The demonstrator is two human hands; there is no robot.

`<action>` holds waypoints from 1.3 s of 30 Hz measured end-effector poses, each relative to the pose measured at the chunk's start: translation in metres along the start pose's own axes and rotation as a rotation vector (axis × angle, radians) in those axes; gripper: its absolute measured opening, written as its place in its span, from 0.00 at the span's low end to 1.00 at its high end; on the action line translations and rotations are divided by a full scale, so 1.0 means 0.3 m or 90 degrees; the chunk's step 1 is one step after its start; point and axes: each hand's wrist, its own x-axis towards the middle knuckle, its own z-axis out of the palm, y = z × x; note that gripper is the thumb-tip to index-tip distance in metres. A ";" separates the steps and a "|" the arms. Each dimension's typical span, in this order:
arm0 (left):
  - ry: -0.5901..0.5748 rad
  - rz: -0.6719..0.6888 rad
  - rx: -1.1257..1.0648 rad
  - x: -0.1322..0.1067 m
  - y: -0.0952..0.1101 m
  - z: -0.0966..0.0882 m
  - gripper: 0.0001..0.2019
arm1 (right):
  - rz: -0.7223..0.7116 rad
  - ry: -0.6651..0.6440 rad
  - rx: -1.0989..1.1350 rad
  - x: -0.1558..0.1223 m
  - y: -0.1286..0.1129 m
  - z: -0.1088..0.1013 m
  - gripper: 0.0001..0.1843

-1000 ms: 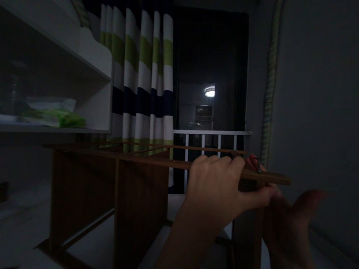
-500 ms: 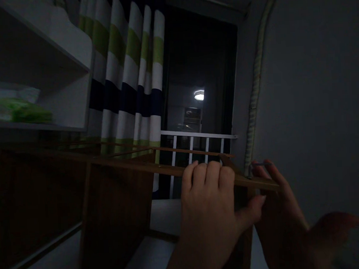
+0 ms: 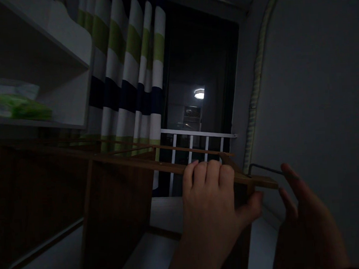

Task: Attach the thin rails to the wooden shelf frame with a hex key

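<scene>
My left hand (image 3: 209,197) is closed over the front wooden rail (image 3: 172,167) of a brown wooden frame, knuckles up and thumb out to the right near the corner. A bent metal hex key (image 3: 266,168) stands in the top of the rail close to its right end, its long arm pointing right. At the tip of that arm is my right hand (image 3: 306,212), one fingertip touching it and the fingers apart. The key is not enclosed by the hand. The bolt under the key is too dark to make out.
Brown upright panels (image 3: 117,211) stand under the rail on the left. A white shelf (image 3: 64,97) with a green packet (image 3: 28,107) hangs above. Behind are a striped curtain (image 3: 127,72), a dark window with a white railing (image 3: 197,133), and a wrapped pipe (image 3: 255,81) along the grey wall.
My right hand has moved right and back from the rail's end. The hex key's long arm now shows fully, pointing right. My left hand keeps its hold on the rail.
</scene>
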 end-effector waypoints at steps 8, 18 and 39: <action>-0.043 -0.003 -0.039 -0.006 -0.006 -0.003 0.18 | -0.110 -0.054 -0.293 -0.027 -0.033 0.030 0.22; 0.007 0.025 -0.018 -0.007 -0.019 0.006 0.18 | -0.214 -0.154 -0.348 -0.028 -0.044 0.013 0.31; 0.177 -0.034 -0.090 -0.056 -0.004 0.051 0.06 | -0.203 -0.141 -0.328 -0.036 -0.050 0.036 0.34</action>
